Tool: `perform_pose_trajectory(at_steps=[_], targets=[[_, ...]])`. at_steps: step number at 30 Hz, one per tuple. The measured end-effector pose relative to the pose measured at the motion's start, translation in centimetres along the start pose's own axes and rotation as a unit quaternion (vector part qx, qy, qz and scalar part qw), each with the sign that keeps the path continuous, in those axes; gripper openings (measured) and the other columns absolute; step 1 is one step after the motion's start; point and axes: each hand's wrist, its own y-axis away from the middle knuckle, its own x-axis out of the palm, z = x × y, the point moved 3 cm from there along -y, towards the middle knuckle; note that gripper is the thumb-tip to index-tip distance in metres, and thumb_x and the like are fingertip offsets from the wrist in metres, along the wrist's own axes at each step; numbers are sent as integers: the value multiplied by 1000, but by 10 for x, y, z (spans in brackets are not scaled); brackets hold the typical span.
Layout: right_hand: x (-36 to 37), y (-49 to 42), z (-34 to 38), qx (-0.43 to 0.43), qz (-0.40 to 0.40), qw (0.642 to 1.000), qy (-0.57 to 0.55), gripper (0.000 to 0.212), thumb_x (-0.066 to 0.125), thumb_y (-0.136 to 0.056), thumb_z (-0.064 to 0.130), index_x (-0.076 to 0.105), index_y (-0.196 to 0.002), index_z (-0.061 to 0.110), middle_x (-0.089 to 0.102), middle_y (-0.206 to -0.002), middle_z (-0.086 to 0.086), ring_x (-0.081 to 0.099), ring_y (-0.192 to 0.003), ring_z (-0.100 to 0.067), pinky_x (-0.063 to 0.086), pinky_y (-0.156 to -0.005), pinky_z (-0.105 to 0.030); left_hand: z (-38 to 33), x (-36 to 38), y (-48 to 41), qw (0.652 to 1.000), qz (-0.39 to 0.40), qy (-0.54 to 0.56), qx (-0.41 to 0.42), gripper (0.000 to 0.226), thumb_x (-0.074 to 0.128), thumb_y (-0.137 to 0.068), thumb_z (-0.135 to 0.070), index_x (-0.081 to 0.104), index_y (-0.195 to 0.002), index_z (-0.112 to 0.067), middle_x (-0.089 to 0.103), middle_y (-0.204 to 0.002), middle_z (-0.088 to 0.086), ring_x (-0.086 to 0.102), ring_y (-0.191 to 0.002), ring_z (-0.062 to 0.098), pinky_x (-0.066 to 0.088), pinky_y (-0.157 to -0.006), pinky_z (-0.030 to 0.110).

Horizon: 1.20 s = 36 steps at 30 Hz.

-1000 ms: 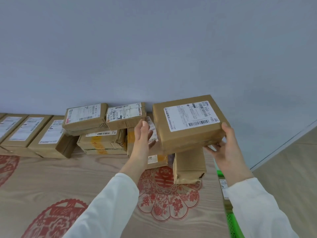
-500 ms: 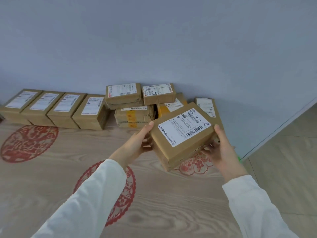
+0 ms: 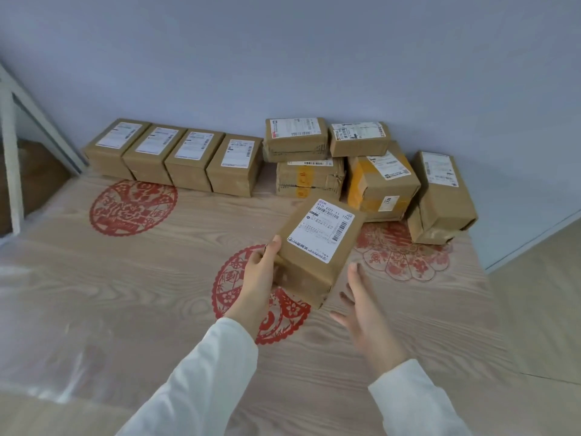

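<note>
A brown cardboard parcel (image 3: 317,247) with a white barcode label on top sits tilted low over the wooden table (image 3: 125,294), in front of the parcel pile. My left hand (image 3: 259,278) grips its near left edge, thumb up at the top edge. My right hand (image 3: 367,316) hovers just right of the parcel with fingers spread, not touching it. Whether the parcel's lower corner rests on the table I cannot tell.
Several labelled parcels stand in a row (image 3: 176,158) against the blue wall at the back left. A loose pile of parcels (image 3: 377,180) fills the back right corner, one upright (image 3: 440,196) at the table's right edge. Red paper-cut decals (image 3: 132,206) mark the tabletop. A white frame (image 3: 12,152) stands left.
The parcel came down and toward me from above the pile to just over the table. My right hand let go of it and pulled back, leaving only my left hand holding it.
</note>
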Motion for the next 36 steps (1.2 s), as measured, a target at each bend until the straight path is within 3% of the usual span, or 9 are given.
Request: perform_pose_trajectory(at_steps=[4,7,10,12,17,21,24,28,36], targets=[[17,-2,-9,-50,47,997,28,76,59,-70,57,35,-141,44,55,-131,19,53,-120,-9,44,-103,-43,22,-4,8,1000,-12,21,-7,26,59,-88,-48,53,-99,-25,61,-102,1,57,-92,16,45,-98,44],[17,-7,-16,-93,46,993,57,78,63,-70,57,33,-141,48,55,-132,20,53,-121,-7,42,-106,-40,33,-1,9,999,-8,44,0,28,56,-90,-46,50,-106,-23,58,-108,-1,55,-100,13,45,-93,37],[14,-18,-18,-136,52,987,75,82,67,-69,53,31,-142,45,53,-134,21,50,-124,-3,40,-107,-37,34,2,6,999,-1,9,45,30,52,-93,-45,48,-112,-22,56,-103,-8,50,-91,1,38,-81,27],[11,-30,-21,-139,43,987,75,91,69,-67,53,24,-146,44,47,-140,20,45,-127,-3,36,-109,-35,39,1,-2,998,9,-20,66,29,49,-93,-46,45,-113,-25,52,-97,-14,45,-85,-5,33,-83,29],[4,-67,-39,-182,34,979,84,94,68,-67,49,21,-148,41,46,-139,21,45,-123,3,39,-94,-19,58,-1,-38,993,39,-64,95,30,47,-93,-48,44,-115,-28,55,-107,-11,49,-92,-2,34,-81,24],[-1,-92,-52,-215,19,973,76,94,68,-64,49,27,-148,35,48,-138,17,46,-124,-2,39,-99,-24,67,0,-65,986,63,-78,134,45,51,-91,-49,46,-126,-21,56,-123,-3,52,-112,12,36,-90,27],[-2,-107,-56,-245,13,968,61,88,66,-66,49,30,-145,37,51,-132,21,48,-120,1,40,-95,-21,66,2,-82,980,76,-77,169,50,52,-90,-48,45,-130,-18,55,-124,-3,51,-113,12,37,-88,24],[-5,-111,-56,-296,20,952,71,94,70,-64,52,27,-146,41,49,-137,21,45,-126,-1,37,-108,-33,67,5,-87,966,105,-80,222,51,51,-90,-48,43,-132,-20,54,-123,-4,52,-111,10,39,-79,18],[-9,-76,-80,-351,31,933,74,91,66,-67,48,24,-148,40,44,-143,17,44,-129,-5,38,-104,-28,92,-13,-63,945,174,-56,271,53,54,-89,-42,43,-137,-22,54,-131,-3,52,-119,12,43,-99,28]])
